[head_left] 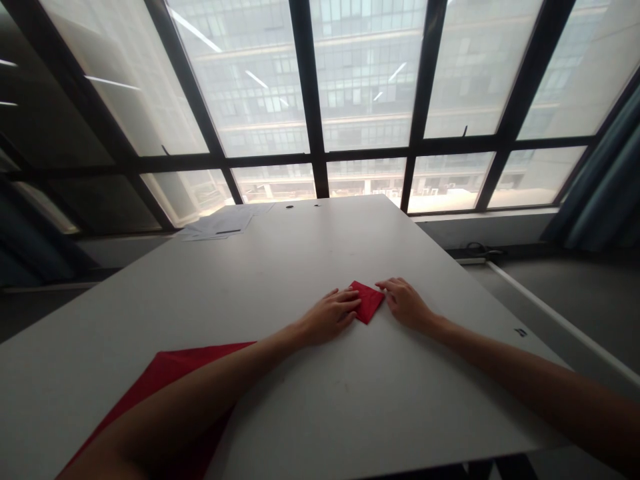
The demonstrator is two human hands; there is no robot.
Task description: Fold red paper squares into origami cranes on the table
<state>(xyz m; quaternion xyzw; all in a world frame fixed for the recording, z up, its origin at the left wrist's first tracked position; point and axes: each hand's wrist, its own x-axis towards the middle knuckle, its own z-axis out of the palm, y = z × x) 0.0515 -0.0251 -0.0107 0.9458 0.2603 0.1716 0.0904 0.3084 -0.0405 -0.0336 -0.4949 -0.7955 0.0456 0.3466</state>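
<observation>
A small folded square of red paper (369, 304) lies on the white table, turned so that one corner points toward me. My left hand (334, 315) rests flat on its left side, fingers stretched out over the paper and covering that part. At the right corner is my right hand (400, 299), its fingers curled and the fingertips close to the paper's edge. Whether those fingertips pinch the edge is too small to make out. A larger red sheet (165, 370) lies at the near left, partly hidden under my left forearm.
The white table (280, 267) stretches away toward tall windows. White papers (220, 223) with a dark pen-like object (229, 232) on them lie at the far left. A small dark round item (289, 207) is near the far edge. Blue curtains (600, 180) hang at the sides.
</observation>
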